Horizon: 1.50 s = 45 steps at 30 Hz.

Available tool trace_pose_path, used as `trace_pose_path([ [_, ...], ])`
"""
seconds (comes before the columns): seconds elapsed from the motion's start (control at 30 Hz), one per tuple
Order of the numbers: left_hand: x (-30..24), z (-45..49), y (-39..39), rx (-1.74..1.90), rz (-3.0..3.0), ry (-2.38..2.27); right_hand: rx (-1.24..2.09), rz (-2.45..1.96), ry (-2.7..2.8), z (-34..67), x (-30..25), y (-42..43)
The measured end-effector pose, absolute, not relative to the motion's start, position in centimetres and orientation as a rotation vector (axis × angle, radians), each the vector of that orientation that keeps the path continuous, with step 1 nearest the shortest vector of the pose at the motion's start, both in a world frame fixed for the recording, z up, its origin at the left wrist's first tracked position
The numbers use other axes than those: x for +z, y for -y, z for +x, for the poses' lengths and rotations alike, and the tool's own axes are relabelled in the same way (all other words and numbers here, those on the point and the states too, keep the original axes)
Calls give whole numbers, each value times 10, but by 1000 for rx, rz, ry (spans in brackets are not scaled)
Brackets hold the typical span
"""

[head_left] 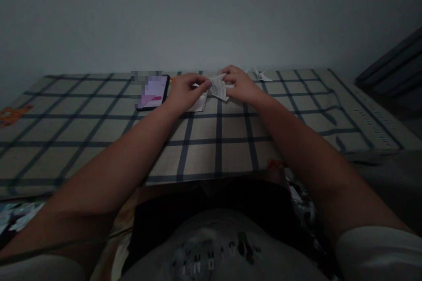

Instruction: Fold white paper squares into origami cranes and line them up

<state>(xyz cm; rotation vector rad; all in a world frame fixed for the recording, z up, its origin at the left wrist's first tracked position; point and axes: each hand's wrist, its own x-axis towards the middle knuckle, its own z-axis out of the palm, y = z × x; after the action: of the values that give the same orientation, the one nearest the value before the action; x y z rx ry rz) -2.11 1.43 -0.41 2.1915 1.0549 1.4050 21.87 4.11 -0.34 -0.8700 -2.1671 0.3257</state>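
A small folded piece of printed paper [218,88] is held between my two hands, just above the tabletop. My left hand [186,91] pinches its left edge between thumb and fingers. On the other side, my right hand [240,84] grips the right part of the paper, its fingers bent around it. Under my left hand lies another white paper [199,104], partly covered by that hand. A folded paper crane [262,75] rests on the table just beyond my right hand.
A phone [153,92] with a lit screen lies left of my left hand. The checked tablecloth [204,153] covers the table, which meets a plain wall [211,17] at the back. A dark slatted object [395,70] stands at the right.
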Motion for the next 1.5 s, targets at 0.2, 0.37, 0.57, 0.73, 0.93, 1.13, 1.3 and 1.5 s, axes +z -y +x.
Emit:
trace_pose_path([
  [0.2, -8, -22, -27, 1530, 1850, -1056, 305, -854, 1954, 222, 0, -42],
  [0.37, -10, -19, -35, 1584, 1620, -1082, 380, -901, 1874, 219, -5, -44],
  [0.57, -10, -20, -33, 1512, 1562, -1048, 464, -1036, 1887, 215, -12, -43],
  [0.73, -17, -20, -28, 1265, 1683, -914, 484, -924, 1982, 212, -5, -33],
  [0.93, -22, -17, -29, 1163, 1736, -795, 435, -849, 2073, 213, -2, -31],
  [1.13, -13, -18, -22, 1194, 1904, -805, 407, -838, 2120, 212, 1, -26],
  [1.3, -12, -21, -20, 1184, 1948, -861, 411, -833, 2169, 211, 2, -24],
  [1.5, -16, -20, -30, 1312, 1749, -856, 427, -822, 2036, 211, 1, -27],
])
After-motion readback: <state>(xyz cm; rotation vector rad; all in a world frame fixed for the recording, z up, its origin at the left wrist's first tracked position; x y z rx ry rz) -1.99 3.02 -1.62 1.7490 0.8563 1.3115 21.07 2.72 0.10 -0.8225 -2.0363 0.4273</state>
